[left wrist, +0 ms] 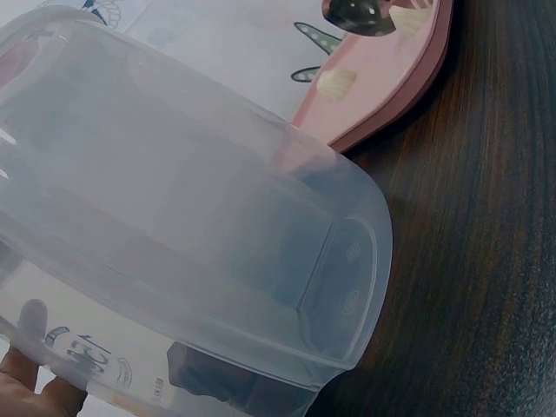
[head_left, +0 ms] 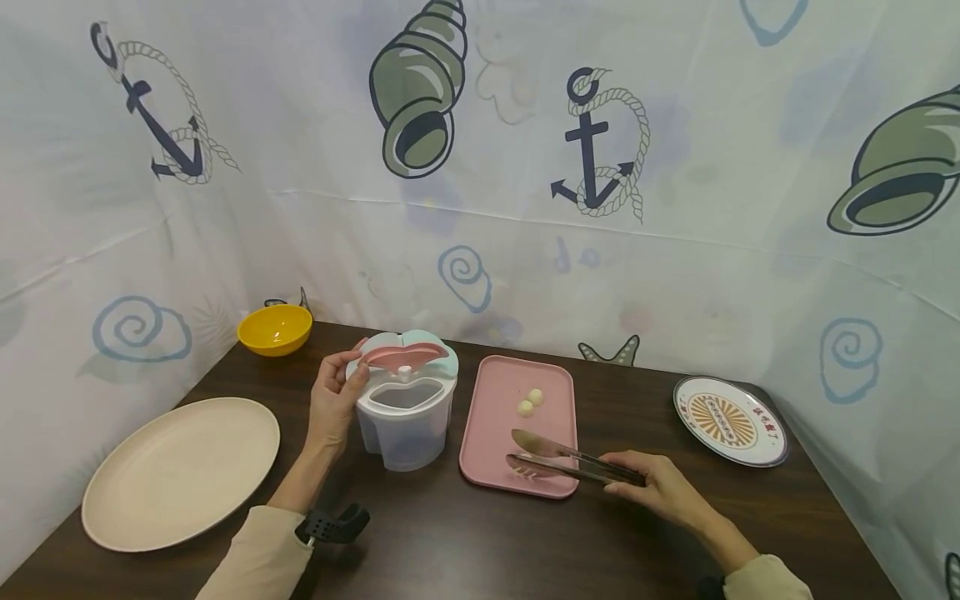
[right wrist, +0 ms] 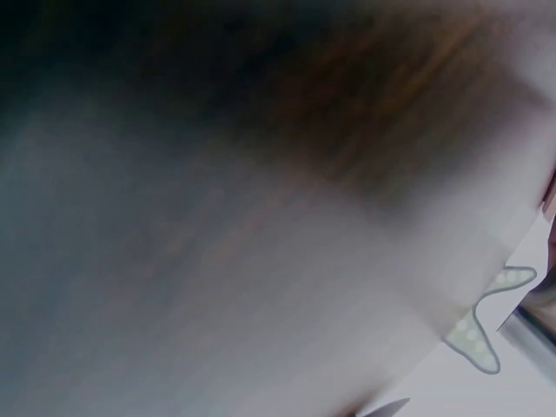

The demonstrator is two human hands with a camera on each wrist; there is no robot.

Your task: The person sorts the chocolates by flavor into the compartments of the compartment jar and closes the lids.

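A translucent plastic container (head_left: 412,448) with a mint-green lid (head_left: 444,364) stands left of the pink tray (head_left: 517,375). Its pink flap (head_left: 405,357) is raised above an uncovered compartment. My left hand (head_left: 333,400) grips the lid's left side by the flap; some fingertips (left wrist: 33,320) show past the clear wall in the left wrist view. In my right hand (head_left: 656,485) are metal tongs (head_left: 558,452), their tips apart above the tray's near part. Two small pale round pieces (head_left: 529,403) lie on the tray beyond the tips. The right wrist view is mostly blurred.
A large cream oval plate (head_left: 183,471) lies at the left, with a yellow bowl (head_left: 275,330) behind it. At the right is a white patterned plate (head_left: 729,421). A printed curtain (head_left: 510,275) encloses the dark wooden table (head_left: 442,533) at the back and sides.
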